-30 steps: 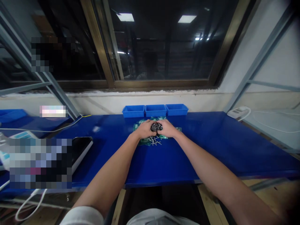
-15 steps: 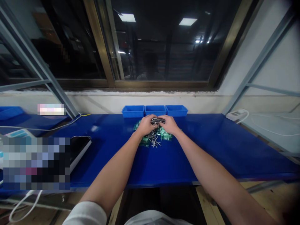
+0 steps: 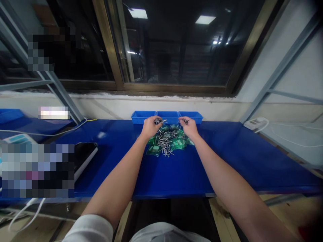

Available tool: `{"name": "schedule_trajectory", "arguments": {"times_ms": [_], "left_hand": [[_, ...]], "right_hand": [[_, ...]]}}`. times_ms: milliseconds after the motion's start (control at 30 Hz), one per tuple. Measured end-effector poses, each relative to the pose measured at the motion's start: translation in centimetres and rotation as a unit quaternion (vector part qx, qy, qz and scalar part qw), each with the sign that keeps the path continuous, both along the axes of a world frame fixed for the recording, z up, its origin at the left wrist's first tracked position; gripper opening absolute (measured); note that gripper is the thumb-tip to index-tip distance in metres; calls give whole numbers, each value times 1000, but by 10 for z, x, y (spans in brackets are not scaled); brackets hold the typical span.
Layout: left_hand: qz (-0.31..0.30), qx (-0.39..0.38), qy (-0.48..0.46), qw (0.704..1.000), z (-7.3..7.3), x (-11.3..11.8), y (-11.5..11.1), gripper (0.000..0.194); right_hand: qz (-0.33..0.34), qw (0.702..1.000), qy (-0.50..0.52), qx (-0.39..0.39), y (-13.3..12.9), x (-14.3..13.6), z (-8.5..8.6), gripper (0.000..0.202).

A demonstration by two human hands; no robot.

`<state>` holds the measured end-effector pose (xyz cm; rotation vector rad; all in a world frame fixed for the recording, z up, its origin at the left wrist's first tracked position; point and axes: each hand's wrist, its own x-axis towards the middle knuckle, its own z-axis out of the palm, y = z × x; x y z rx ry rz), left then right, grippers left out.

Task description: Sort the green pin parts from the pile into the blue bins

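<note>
A heap of loose metal screws [image 3: 165, 143] lies on the blue table among several green plastic packets [image 3: 178, 144]. My left hand [image 3: 151, 127], at the upper left of the heap, is closed around a bunch of screws that stick out between thumb and fingers. On the other side, my right hand [image 3: 189, 127] grips a smaller bunch of screws, its fingers pressed together. Both hands are raised a little over the pile and stand apart. Just behind them are three blue bins [image 3: 167, 117] in a row; their insides cannot be made out.
The blue table [image 3: 171, 178] ends at a wall below a dark window. A white power strip [image 3: 256, 123] lies at the back right. A black and white device [image 3: 87, 156] and a cable are on the left. Metal posts rise at both sides.
My hands were together over the pile with one clump of screws between them. They have moved apart, each with some screws, and more of the heap and packets shows.
</note>
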<state>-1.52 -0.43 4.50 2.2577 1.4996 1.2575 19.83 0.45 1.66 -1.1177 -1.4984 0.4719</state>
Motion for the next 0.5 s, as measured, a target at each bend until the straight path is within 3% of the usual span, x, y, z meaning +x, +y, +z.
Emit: {"name": "schedule_trajectory", "arguments": {"times_ms": [300, 500], "left_hand": [[-13, -50, -15, 999, -7, -4, 10, 19], [-32, -50, -43, 997, -13, -6, 13, 19]], "right_hand": [[38, 987, 155, -36, 17, 20, -12, 24], [45, 968, 237, -67, 9, 26, -4, 17]]}}
